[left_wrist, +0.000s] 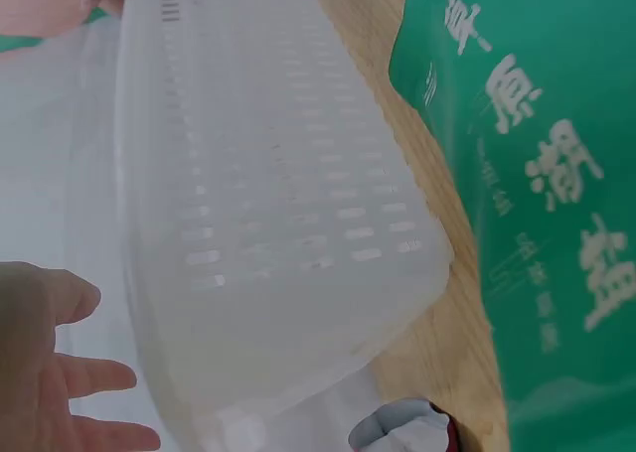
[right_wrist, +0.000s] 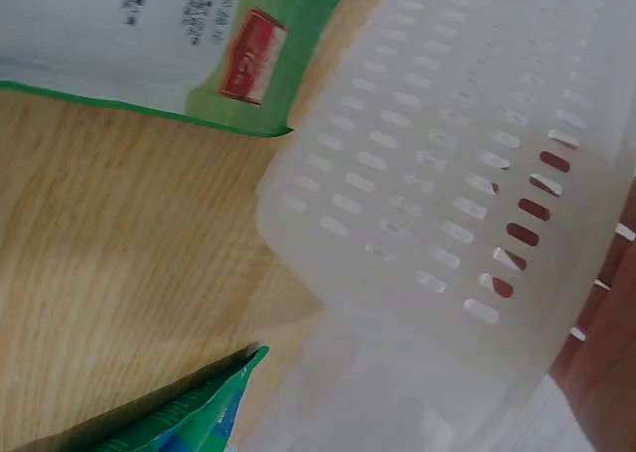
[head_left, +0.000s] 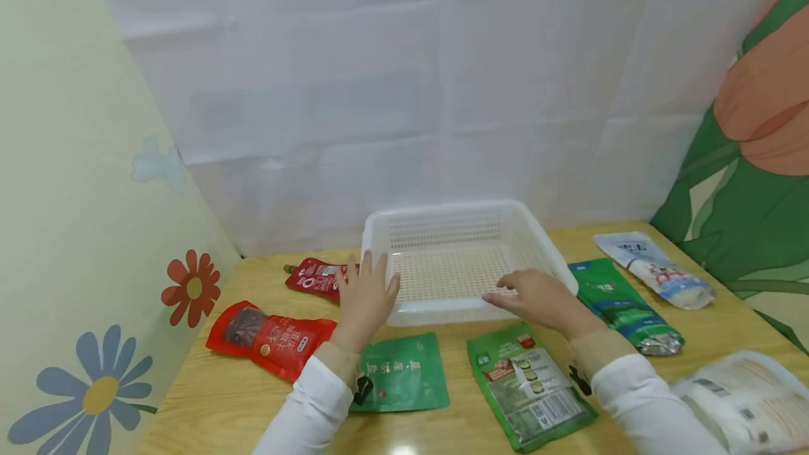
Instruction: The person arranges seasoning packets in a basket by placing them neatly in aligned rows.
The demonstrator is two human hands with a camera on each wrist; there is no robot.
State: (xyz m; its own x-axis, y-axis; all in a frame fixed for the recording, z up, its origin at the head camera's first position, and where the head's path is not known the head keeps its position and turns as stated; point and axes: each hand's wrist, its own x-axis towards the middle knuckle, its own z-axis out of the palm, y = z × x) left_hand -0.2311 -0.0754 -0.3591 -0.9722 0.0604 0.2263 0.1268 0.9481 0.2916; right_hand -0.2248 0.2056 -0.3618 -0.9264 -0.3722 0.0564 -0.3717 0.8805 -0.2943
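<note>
A white plastic basket [head_left: 455,311] with slotted walls stands at the back middle of the wooden table, its inside bare. Over its left front corner is my left hand [head_left: 365,300], fingers spread and fairly straight; the left wrist view shows those fingers [left_wrist: 94,375] apart beside the rim, holding nothing. Above the basket's right front part hovers my right hand [head_left: 537,297], fingers forward and slightly bent, nothing visible in its grasp. Part of it [right_wrist: 611,363] shows behind the slotted wall in the right wrist view. Whether either hand touches the rim I cannot tell.
Left of the basket lie a dark red spouted pouch [head_left: 314,277] and a red bag [head_left: 278,339]. In front are a green pouch [head_left: 407,374] and a green-grey packet [head_left: 531,388]. Rightward lie a green bag [head_left: 622,304], a white-blue bag [head_left: 657,269] and a white package [head_left: 748,399].
</note>
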